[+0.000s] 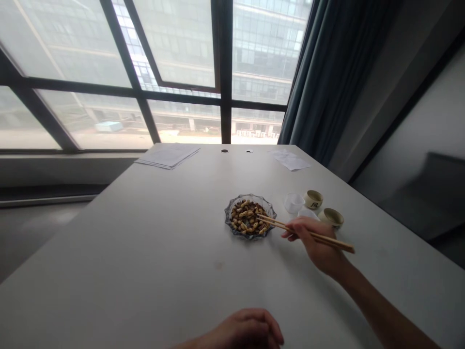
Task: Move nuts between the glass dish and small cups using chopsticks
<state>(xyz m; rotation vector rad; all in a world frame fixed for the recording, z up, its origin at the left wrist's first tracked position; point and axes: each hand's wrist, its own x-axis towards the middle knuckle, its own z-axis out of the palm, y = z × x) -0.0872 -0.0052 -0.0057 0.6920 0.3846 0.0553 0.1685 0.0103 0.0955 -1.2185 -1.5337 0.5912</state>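
gripping the chopsticks (343,245), your right hand (321,254) angles their tips at the nuts (247,213), heaped in a glass dish (228,223) just left of its fingers. pinching unevenly could let a rounded piece roll off, and swinging that hand outward might knock the greenish cups (313,199) just beyond it. the nuts look tan mixed with dark brown. your left hand (250,329), nearer you, curls its fingers; i cannot tell whether it holds anything.

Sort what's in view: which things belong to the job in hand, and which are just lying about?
Job in hand:
chopsticks, in the right hand
nuts in a glass dish
probably white cups and tan bowls beside that hand

Lying about, apparently:
paper stack, far left
loose papers, far right
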